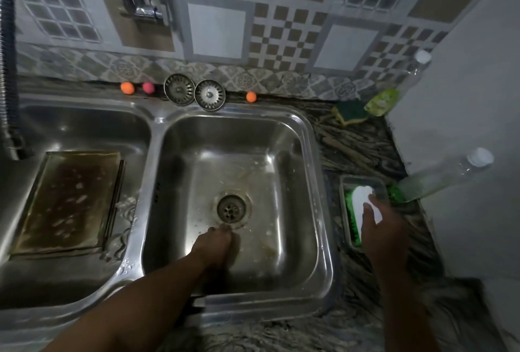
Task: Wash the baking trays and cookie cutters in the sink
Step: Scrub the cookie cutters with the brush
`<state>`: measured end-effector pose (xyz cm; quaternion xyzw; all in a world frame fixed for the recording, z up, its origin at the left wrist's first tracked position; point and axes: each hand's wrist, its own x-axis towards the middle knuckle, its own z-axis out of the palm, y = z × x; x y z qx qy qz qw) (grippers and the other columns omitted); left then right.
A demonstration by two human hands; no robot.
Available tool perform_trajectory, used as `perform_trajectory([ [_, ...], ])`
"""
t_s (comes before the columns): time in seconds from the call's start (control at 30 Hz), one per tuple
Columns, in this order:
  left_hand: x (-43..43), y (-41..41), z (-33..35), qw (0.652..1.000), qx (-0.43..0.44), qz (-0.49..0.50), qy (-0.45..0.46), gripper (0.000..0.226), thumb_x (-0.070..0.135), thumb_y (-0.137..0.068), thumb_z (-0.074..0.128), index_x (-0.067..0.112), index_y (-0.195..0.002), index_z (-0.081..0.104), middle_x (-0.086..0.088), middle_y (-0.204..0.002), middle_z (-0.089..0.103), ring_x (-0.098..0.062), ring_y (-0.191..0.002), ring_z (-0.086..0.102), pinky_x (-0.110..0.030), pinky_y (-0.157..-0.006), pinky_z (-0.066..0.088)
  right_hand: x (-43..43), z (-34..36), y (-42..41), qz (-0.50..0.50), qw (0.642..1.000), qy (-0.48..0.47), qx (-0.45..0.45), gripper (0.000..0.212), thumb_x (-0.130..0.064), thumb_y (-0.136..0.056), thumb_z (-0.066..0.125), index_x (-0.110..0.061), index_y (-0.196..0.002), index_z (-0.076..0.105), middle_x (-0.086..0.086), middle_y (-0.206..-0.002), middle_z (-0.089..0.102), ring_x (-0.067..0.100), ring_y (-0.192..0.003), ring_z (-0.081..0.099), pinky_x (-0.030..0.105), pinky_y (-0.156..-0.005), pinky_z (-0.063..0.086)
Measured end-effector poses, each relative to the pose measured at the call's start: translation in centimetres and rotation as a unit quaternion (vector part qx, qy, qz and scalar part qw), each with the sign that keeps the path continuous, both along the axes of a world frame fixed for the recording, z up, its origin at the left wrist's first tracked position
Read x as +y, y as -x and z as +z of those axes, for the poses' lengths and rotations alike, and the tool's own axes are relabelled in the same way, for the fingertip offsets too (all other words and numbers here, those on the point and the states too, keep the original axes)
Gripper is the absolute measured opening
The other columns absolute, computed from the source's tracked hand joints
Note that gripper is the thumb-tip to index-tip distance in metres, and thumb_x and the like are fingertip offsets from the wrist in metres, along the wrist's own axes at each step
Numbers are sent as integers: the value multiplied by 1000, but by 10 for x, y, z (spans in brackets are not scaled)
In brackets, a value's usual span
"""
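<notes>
Well to the left of the left hand, in the left basin (84,126), one baking tray (70,202) lies flat, browned and dotted with suds. It has probably been parked there to soak while the other basin is dealt with. Its right edge shows layered rims, so a second tray may sit under it; I cannot tell.

Beyond the left hand, against the back wall, are three small balls: an orange one (127,88), a pink one (148,87) and another orange one (251,96). Between them lean two strainers (179,93), likely lifted out so the water runs freely.

The left hand (218,243) reaches down into the right basin (239,137). Its fingertips (222,229) are on the floor just short of the open drain (232,208). Blur hides whether they pinch anything, so I cannot tell how that hand is set.

To its right, on the counter, the right hand (380,227) curls its fingers over the white back of one scrubbing brush (363,192). The brush lies bristles sideways in one small metal dish (344,182), which probably keeps drips off the counter.

Beyond the right hand lie one sponge (350,112) and one green pouch (381,101). To the right are two clear bottles with white caps, one close by (444,174) and one farther back (416,67).

No cookie cutters are in view.
</notes>
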<state>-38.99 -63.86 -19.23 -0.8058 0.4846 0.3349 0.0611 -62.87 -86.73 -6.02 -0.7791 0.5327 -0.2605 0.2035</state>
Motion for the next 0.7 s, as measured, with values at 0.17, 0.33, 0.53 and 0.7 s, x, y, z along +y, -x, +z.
perform_trajectory([
  [0.17, -1, -13, 10, 964, 100, 203, 139, 29, 29, -85, 66, 20, -112, 67, -3, -109, 70, -22, -101, 65, -25, -88, 49, 5, 8, 0, -26, 999, 10, -45, 32, -20, -97, 58, -2, -123, 64, 20, -121, 66, 34, -111, 62, 37, -94, 46],
  [0.33, -18, -16, 53, 839, 264, 369, 300, 51, 17, -67, 81, 22, -115, 64, 6, -105, 68, -11, -93, 67, -24, -87, 55, 16, 52, -40, -7, 992, -18, -123, 32, -24, -95, 61, -11, -124, 65, 5, -125, 65, 14, -111, 57, 23, -94, 40],
  [0.53, -29, -28, 96, 808, 291, 337, 385, 50, -5, -69, 78, 15, -114, 67, 6, -94, 72, 9, -70, 64, -20, -71, 52, 73, 43, -123, 157, 971, -128, -129, 28, -28, -88, 70, -17, -113, 72, -13, -105, 68, 4, -96, 65, 8, -79, 45],
  [0.7, -28, -26, 127, 789, 313, 284, 447, 43, -3, -75, 75, 22, -110, 70, 3, -97, 76, 0, -77, 67, -20, -75, 55, 96, 28, -142, 145, 974, -114, -128, 27, -34, -89, 68, -20, -111, 73, -7, -106, 73, 8, -98, 66, 25, -84, 51],
])
